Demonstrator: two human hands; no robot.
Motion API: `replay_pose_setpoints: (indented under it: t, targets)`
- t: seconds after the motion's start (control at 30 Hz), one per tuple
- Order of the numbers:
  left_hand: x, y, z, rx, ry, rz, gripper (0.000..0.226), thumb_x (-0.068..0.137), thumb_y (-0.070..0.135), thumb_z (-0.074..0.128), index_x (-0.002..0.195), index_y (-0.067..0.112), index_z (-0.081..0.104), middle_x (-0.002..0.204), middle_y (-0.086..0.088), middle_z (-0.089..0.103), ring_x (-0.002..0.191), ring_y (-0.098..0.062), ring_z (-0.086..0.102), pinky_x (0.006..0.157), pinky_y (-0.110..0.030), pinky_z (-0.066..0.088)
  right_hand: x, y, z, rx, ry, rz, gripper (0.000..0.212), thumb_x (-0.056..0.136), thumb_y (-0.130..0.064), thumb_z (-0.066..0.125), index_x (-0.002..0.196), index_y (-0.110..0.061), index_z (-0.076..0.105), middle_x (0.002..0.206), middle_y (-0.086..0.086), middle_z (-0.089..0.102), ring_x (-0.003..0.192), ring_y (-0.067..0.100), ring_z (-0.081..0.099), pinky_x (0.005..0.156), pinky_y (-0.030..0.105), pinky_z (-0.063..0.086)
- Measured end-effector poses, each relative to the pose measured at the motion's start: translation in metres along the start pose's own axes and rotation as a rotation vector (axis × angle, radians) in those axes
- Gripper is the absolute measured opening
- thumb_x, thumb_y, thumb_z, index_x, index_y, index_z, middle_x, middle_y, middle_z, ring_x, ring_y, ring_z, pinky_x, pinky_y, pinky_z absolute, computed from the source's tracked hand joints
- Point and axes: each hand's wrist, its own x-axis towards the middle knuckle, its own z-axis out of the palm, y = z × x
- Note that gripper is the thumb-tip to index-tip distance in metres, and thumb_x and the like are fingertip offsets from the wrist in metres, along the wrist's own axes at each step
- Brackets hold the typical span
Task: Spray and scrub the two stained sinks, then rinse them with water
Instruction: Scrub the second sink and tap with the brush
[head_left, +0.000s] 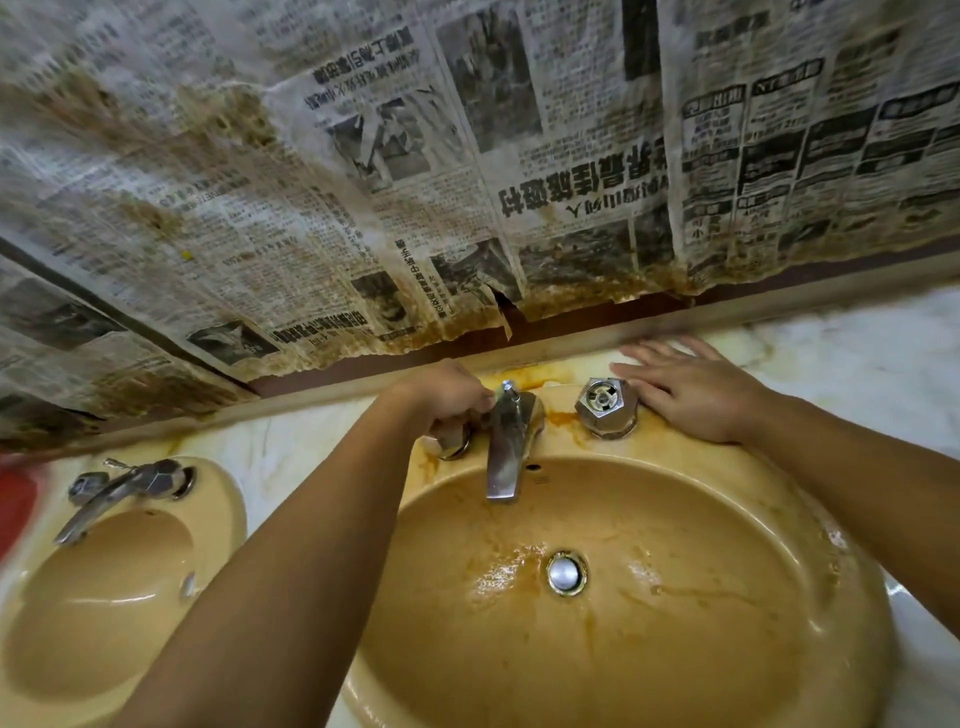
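Observation:
Two yellow sinks sit side by side in a marble counter. The right sink (727, 649) carries orange-brown streaks around its metal drain (565, 572) and behind the spout (506, 452). My left hand (447, 397) grips the left tap handle (449, 444) of this sink, covering most of it. My right hand (685, 387) lies flat, fingers spread, on the rim just right of the right tap handle (605, 408). No water is visibly running from the spout. The left sink (104, 597) with its own faucet (117, 491) looks wet and cleaner.
Stained, peeling newspaper (467, 182) covers the wall behind the counter. A blurred red object (15, 499) shows at the far left edge. White marble counter (857, 353) extends to the right of the sink.

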Motion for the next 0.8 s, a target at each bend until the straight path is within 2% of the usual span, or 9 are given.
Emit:
replay_pose_setpoints:
  t: [0.2, 0.27, 0.4, 0.53, 0.6, 0.67, 0.73, 0.77, 0.8]
  targets:
    - [0.005, -0.015, 0.001, -0.233, -0.111, -0.014, 0.012, 0.101, 0.016, 0.059, 0.094, 0.013, 0.068, 0.053, 0.004, 0.037, 0.043, -0.011, 0.024, 0.044, -0.023, 0.017, 0.003, 0.004, 0.002, 0.007, 0.008, -0.017, 0.070, 0.096, -0.070, 0.001, 0.158, -0.048, 0.027, 0.169, -0.020, 0.014, 0.154, -0.001, 0.006, 0.126, 0.038, -0.003]
    - [0.010, -0.016, 0.004, -0.218, -0.070, 0.005, 0.012, 0.100, 0.017, 0.060, 0.101, 0.011, 0.070, 0.051, 0.004, 0.037, 0.043, -0.012, 0.024, 0.043, -0.022, 0.019, 0.004, 0.003, 0.003, 0.004, 0.010, -0.014, 0.076, 0.092, -0.072, -0.004, 0.158, -0.049, 0.027, 0.168, -0.021, 0.013, 0.154, -0.001, 0.007, 0.126, 0.038, -0.002]
    - [0.015, -0.017, -0.002, -0.161, -0.094, 0.092, 0.018, 0.099, 0.018, 0.065, 0.109, 0.010, 0.078, 0.057, 0.004, 0.036, 0.047, -0.013, 0.024, 0.048, -0.026, 0.022, 0.004, 0.002, 0.002, -0.024, 0.013, -0.005, 0.056, 0.105, -0.058, 0.012, 0.158, -0.048, 0.027, 0.169, -0.021, 0.014, 0.154, -0.001, 0.007, 0.126, 0.036, -0.003]
    - [0.025, -0.020, -0.029, 0.024, -0.221, 0.178, 0.020, 0.097, 0.022, 0.068, 0.112, 0.027, 0.080, 0.057, 0.006, 0.047, 0.053, -0.011, 0.035, 0.052, -0.025, 0.032, 0.002, 0.002, 0.004, -0.023, 0.019, -0.007, 0.074, 0.094, -0.069, -0.005, 0.157, -0.049, 0.027, 0.169, -0.020, 0.015, 0.154, -0.002, 0.007, 0.126, 0.036, -0.004]
    - [0.035, -0.012, -0.029, 0.068, -0.220, 0.277, 0.015, 0.091, 0.027, 0.074, 0.103, 0.032, 0.082, 0.081, 0.007, 0.075, 0.081, -0.010, 0.061, 0.087, -0.028, 0.053, 0.003, 0.002, 0.004, -0.032, 0.016, -0.004, 0.080, 0.089, -0.071, -0.010, 0.157, -0.051, 0.025, 0.169, -0.020, 0.013, 0.154, -0.003, 0.005, 0.126, 0.036, -0.004]
    - [0.042, -0.004, -0.027, 0.135, -0.184, 0.353, 0.010, 0.090, 0.025, 0.075, 0.094, 0.030, 0.083, 0.101, 0.005, 0.079, 0.109, -0.020, 0.067, 0.109, -0.040, 0.047, 0.004, 0.001, 0.002, -0.045, 0.014, -0.006, 0.085, 0.086, -0.076, -0.016, 0.157, -0.051, 0.023, 0.169, -0.020, 0.013, 0.154, -0.003, 0.005, 0.126, 0.036, -0.004]
    - [0.045, -0.004, -0.033, 0.122, -0.290, 0.363, 0.011, 0.090, 0.024, 0.074, 0.094, 0.029, 0.084, 0.082, -0.005, 0.074, 0.081, -0.028, 0.066, 0.079, -0.034, 0.052, 0.003, 0.000, 0.001, -0.049, 0.004, -0.006, 0.092, 0.082, -0.079, -0.021, 0.158, -0.051, 0.023, 0.169, -0.020, 0.013, 0.154, -0.002, 0.006, 0.126, 0.035, -0.003]
    - [0.047, -0.006, -0.038, 0.078, -0.360, 0.340, 0.014, 0.092, 0.021, 0.072, 0.096, 0.028, 0.084, 0.067, -0.005, 0.060, 0.059, -0.024, 0.050, 0.057, -0.031, 0.038, 0.003, -0.001, 0.001, -0.050, 0.001, -0.002, 0.090, 0.083, -0.079, -0.019, 0.158, -0.051, 0.023, 0.169, -0.019, 0.014, 0.155, -0.001, 0.006, 0.126, 0.035, -0.003]
    - [0.049, -0.008, -0.042, 0.046, -0.402, 0.320, 0.017, 0.094, 0.018, 0.070, 0.098, 0.027, 0.083, 0.060, -0.002, 0.046, 0.052, -0.018, 0.032, 0.052, -0.029, 0.023, 0.004, -0.001, 0.001, -0.056, 0.002, 0.005, 0.086, 0.086, -0.076, -0.015, 0.158, -0.050, 0.024, 0.169, -0.019, 0.014, 0.155, -0.001, 0.006, 0.125, 0.034, -0.003]
